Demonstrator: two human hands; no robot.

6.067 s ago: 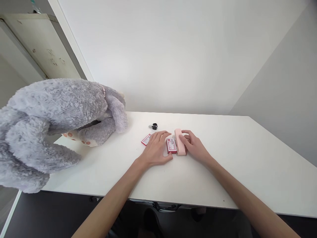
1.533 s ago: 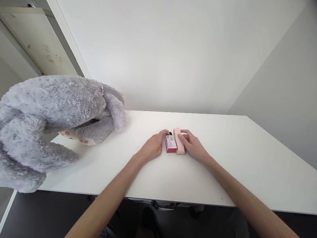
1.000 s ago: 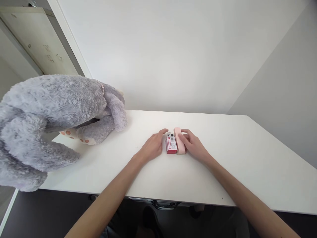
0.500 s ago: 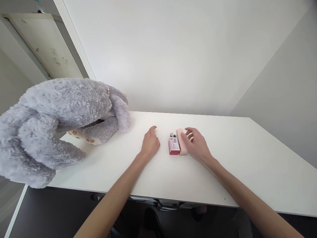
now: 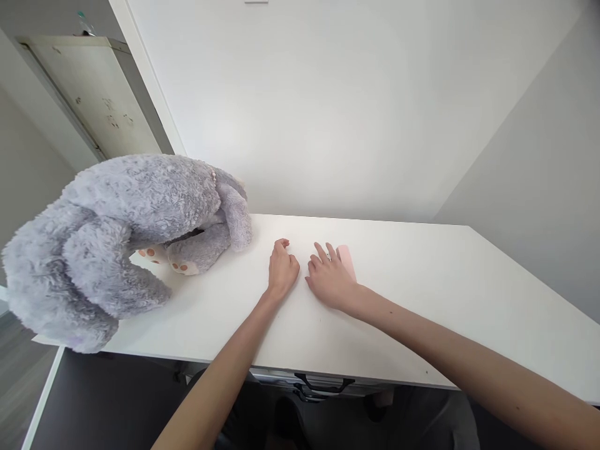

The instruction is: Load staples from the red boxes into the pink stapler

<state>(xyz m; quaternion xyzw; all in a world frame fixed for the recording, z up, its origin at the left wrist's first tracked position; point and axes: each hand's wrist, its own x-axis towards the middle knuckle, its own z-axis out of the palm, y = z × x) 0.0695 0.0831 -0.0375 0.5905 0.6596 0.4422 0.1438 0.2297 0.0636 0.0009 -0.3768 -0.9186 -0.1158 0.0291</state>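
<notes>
Wall, pale and smooth, is seen beyond the fingers of the right hand and the left hand. White tabletop is spread beneath those fingers, extending well to either side. Far to the left of the left fingers, a grey plush toy is slumped across the table's end, its pale soles marked with orange-brown spots. The right fingers are fanned apart, palm down; what is covered or held by them cannot be told. The left fingers, just apart from them, are bent, the topmost pointed forward; how tightly the rest are folded is hidden. A pink object is placed just right of the right fingertips, its near end partly covered. Between two right fingers, a tiny dark-and-pale item is glimpsed, too small to be identified.
</notes>
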